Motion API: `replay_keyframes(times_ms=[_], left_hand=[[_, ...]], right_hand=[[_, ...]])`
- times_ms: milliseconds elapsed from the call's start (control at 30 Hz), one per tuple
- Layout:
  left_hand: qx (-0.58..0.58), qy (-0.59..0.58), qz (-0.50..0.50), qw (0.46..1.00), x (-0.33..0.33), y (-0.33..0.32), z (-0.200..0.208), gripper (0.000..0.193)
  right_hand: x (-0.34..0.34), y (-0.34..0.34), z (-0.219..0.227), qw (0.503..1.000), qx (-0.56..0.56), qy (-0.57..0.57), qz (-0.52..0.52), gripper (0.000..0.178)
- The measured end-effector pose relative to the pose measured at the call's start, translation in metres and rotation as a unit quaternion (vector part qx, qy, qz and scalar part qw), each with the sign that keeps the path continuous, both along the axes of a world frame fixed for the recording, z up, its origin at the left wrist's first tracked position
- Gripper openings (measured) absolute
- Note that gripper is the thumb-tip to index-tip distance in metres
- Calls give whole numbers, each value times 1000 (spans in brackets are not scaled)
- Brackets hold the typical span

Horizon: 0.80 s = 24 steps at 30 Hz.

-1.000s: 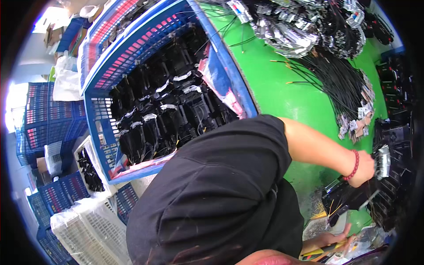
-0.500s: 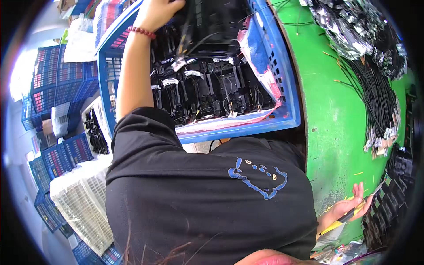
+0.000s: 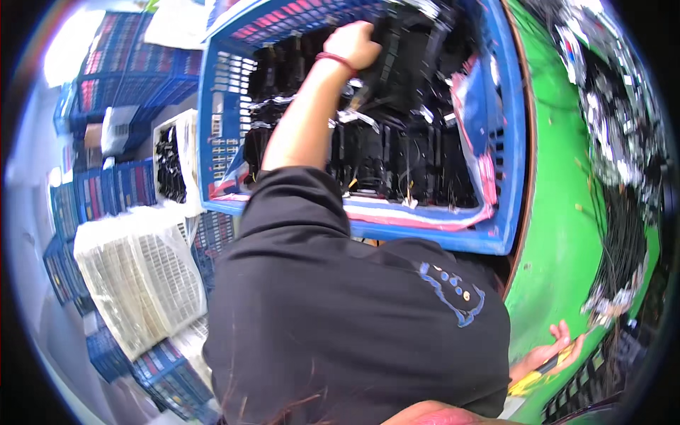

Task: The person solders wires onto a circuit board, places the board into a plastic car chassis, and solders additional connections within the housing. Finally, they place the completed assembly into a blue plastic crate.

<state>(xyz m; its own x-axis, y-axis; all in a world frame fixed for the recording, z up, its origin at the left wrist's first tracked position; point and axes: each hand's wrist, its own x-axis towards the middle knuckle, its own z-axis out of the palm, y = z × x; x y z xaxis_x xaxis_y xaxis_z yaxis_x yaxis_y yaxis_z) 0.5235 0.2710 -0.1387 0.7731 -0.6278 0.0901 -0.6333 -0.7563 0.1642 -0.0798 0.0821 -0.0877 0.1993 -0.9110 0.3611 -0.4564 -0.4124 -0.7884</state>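
Note:
My left hand (image 3: 354, 46), with a red bead bracelet at the wrist, reaches into the blue plastic crate (image 3: 439, 237). Its fingers are curled at the edge of a black flat part (image 3: 400, 74) with thin wires, and seem to grip it; blur hides the fingertips. Rows of similar black parts (image 3: 375, 159) with thin leads fill the crate below it. Far to the right, low beside the green table (image 3: 559, 248), my right hand (image 3: 549, 358) is closed loosely round a slim yellow and black tool (image 3: 545, 368) with a thin tip.
A striped red, white and blue cloth (image 3: 471, 120) lines the crate. Black cable bundles (image 3: 623, 227) and shiny silver-wrapped pieces (image 3: 609, 127) lie on the table's right. At left stand a plastic-wrapped white crate (image 3: 134, 276) and stacked blue crates (image 3: 134, 78).
The view has shifted, so the crate appears further right. My left hand and the black part have come lower into the crate. My right hand still holds the tool.

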Motion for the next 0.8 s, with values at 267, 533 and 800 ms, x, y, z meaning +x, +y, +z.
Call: replay_keyframes(times_ms=[267,533,800], left_hand=[[23,199,132,971,-69,-14,-74,29],[7,226,114,967,-74,22,-81,30],[-17,225,95,970,-80,51,-76,29]], right_hand=[[7,14,14,999,43,28,16,36],[22,31,25,996,52,43,61,36],[9,48,32,995,46,46,77,38]])
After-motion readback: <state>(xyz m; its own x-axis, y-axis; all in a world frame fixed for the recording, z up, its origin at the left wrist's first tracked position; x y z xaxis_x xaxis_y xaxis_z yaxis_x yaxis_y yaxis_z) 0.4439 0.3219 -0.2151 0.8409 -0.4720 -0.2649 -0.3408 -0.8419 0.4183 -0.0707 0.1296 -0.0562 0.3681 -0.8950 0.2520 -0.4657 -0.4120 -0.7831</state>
